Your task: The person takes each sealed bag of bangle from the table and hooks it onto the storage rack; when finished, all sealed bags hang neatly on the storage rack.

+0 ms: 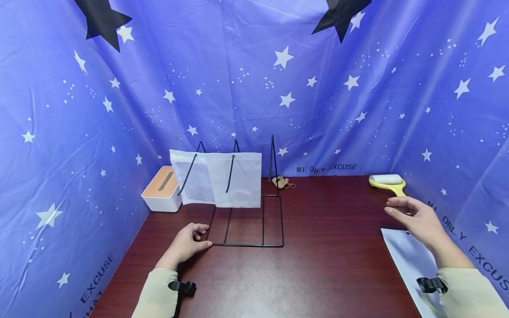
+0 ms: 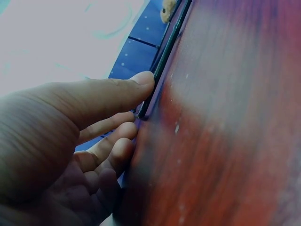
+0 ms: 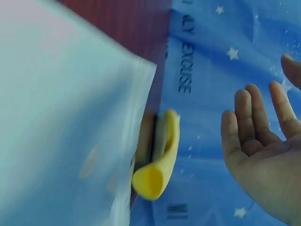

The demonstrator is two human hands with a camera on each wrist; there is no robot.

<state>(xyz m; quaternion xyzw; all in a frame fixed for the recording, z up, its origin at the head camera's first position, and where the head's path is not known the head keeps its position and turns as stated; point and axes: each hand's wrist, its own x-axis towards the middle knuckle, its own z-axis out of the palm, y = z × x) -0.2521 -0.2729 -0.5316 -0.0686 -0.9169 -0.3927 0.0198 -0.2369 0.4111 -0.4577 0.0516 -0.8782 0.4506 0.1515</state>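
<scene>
A black wire rack (image 1: 246,221) stands on the dark wooden table (image 1: 318,256), with two white pouches (image 1: 216,179) leaning between its uprights. My left hand (image 1: 187,243) rests at the rack's front left corner, thumb and fingertips touching the base wire (image 2: 157,75). My right hand (image 1: 413,216) hovers open above the table at the right, fingers straight, holding nothing. Under it lies another white pouch (image 1: 413,260) flat on the table, shown large in the right wrist view (image 3: 61,127). A yellow-handled lint roller (image 1: 387,182) lies just beyond the right hand (image 3: 263,160).
A white tissue box with a wooden lid (image 1: 162,189) sits at the back left beside the rack. A small tan object (image 1: 281,181) lies behind the rack. Blue star-printed cloth (image 1: 254,88) walls in the table on three sides.
</scene>
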